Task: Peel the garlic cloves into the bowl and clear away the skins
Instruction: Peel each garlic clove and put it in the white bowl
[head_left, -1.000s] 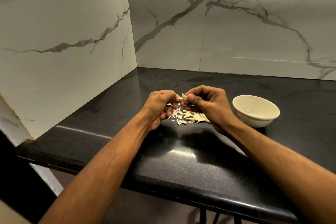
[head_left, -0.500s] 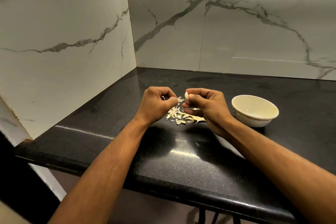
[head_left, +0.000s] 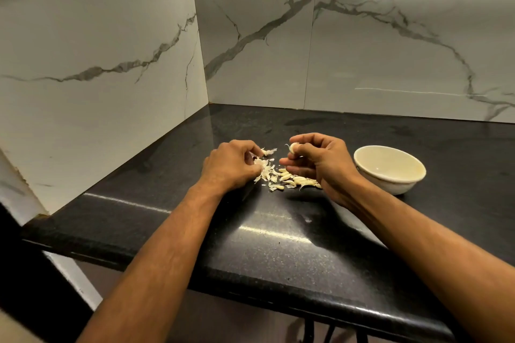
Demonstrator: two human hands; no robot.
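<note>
Right hand (head_left: 320, 164): fingers curled, thumb and fingertips pinching a clove (head_left: 293, 147) held above the worktop (head_left: 278, 245). Left hand (head_left: 231, 167): fingers curled, pinching a skin (head_left: 269, 151) just left of the clove, the two apart. Pile of cloves and skins (head_left: 284, 177) lies on the worktop between and below both hands. Bowl (head_left: 390, 168) stands right of the right hand, near the wrist; nothing discernible in it.

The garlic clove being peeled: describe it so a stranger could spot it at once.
Start at the black countertop and find the cream bowl on its right side. Just left of the bowl, the right hand pinches one pale garlic clove. It alone is held up, above the scattered cloves and skins.
</note>
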